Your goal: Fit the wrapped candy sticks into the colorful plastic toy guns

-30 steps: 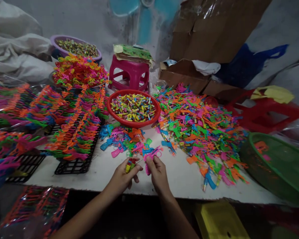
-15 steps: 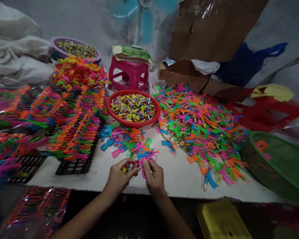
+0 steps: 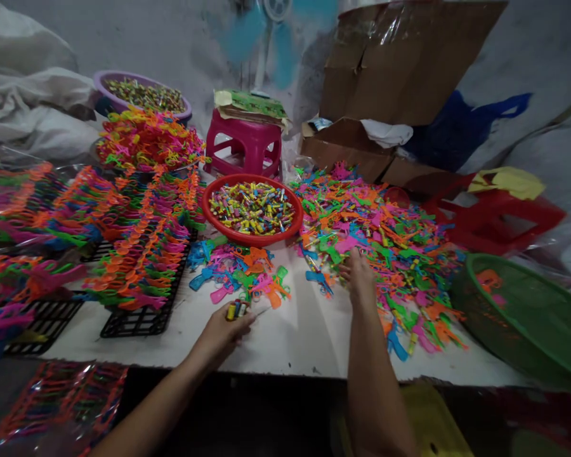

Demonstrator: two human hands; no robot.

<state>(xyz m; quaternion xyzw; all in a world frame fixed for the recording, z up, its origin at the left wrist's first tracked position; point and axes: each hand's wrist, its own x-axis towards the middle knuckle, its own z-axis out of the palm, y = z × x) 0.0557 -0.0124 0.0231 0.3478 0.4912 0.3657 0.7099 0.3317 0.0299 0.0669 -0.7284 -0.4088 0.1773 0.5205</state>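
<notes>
My left hand (image 3: 226,330) is closed around several small tubes (image 3: 236,310) with yellow and dark wrapping, low over the white table. A thin pale stick-like piece juts from its fingertips. Just beyond it lies a small heap of plastic toy guns (image 3: 240,274) in blue, pink, green and orange. My right hand (image 3: 359,277) reaches over the left side of a large pile of toy guns (image 3: 385,228), many with tubes fitted. Its fingers look loosely apart, slightly blurred, with a pink toy gun (image 3: 347,244) just past the fingertips.
A red basin (image 3: 253,240) of tubes stands behind the small heap. Rows of toy guns on black racks (image 3: 137,325) fill the left. A green basket (image 3: 509,330) sits at the right edge, near a red stool (image 3: 504,219). Behind are a magenta stool (image 3: 242,136) and cardboard box (image 3: 380,76).
My right hand has moved right and forward from beside the left hand to the large pile, and the pink toy gun has left its grip. My left hand still holds tubes.
</notes>
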